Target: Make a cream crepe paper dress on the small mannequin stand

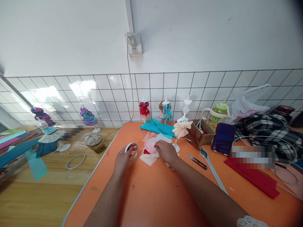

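Observation:
My left hand (123,159) is closed round one side of a narrow white roll of tape (135,154), held up over the orange table. The fingers of my right hand (167,150) pinch the edge of a round, translucent pink dish (149,143). Beneath and around the dish lie scraps of pale pink and white paper (148,160), with a bit of red among them. Just behind my right hand a small mannequin with a cream ruffled skirt (181,128) stands upright on a white base. Folded turquoise paper (157,127) lies behind the dish.
Small dressed mannequins stand by the tiled wall, one in red (144,109). To the right are thread snips (198,161), a cardboard box (203,132), a phone (223,138), a green-lidded bottle (219,113) and red paper (251,176). A tin (95,143) sits on the wooden table at left.

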`<state>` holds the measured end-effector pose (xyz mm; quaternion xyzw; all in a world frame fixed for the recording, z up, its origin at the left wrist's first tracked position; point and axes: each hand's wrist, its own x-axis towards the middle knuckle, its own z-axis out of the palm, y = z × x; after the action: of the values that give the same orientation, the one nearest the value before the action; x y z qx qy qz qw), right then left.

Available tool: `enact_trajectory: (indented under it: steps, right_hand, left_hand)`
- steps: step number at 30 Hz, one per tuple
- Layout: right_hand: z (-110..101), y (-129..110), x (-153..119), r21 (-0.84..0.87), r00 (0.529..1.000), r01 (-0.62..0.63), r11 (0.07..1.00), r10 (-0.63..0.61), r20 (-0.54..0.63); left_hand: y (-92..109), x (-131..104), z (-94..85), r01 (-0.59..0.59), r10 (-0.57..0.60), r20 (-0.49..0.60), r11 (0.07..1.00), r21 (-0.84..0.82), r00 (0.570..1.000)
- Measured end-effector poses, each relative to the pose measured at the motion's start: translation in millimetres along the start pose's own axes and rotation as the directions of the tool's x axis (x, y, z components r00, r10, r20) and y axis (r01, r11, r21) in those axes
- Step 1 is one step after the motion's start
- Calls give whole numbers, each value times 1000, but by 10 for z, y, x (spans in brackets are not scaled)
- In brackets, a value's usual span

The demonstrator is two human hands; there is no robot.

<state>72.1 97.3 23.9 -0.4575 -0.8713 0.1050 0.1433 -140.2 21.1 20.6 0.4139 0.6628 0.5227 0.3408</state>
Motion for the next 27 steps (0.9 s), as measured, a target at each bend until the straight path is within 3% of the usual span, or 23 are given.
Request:
enact_trajectory:
  steps: [4,9,12,19,22,27]
  right_hand:
    - [-24,12,74,74,999,-41,996,43,-20]
    - [-22,-16,134,102,996,-84,991,86,-22]
    - [-17,-36,140,111,994,-101,989,105,-37]
    - [-57,-57,95,176,994,-69,982,82,-69]
    - [-103,-101,-37,221,991,-42,974,69,-116]
    - [-191,-133,-555,401,960,127,907,-10,-281]
  left_hand:
    - [48,-31,22,22,-21,7,922,-387,1000]
    - [94,-46,23,-38,70,30,803,-595,997]
    - [111,-79,22,-83,171,85,783,-617,982]
    - [179,-219,102,-150,278,197,856,-495,940]
    - [215,-275,147,-14,295,346,779,-627,891]
    - [270,-425,305,332,308,613,623,-708,728]
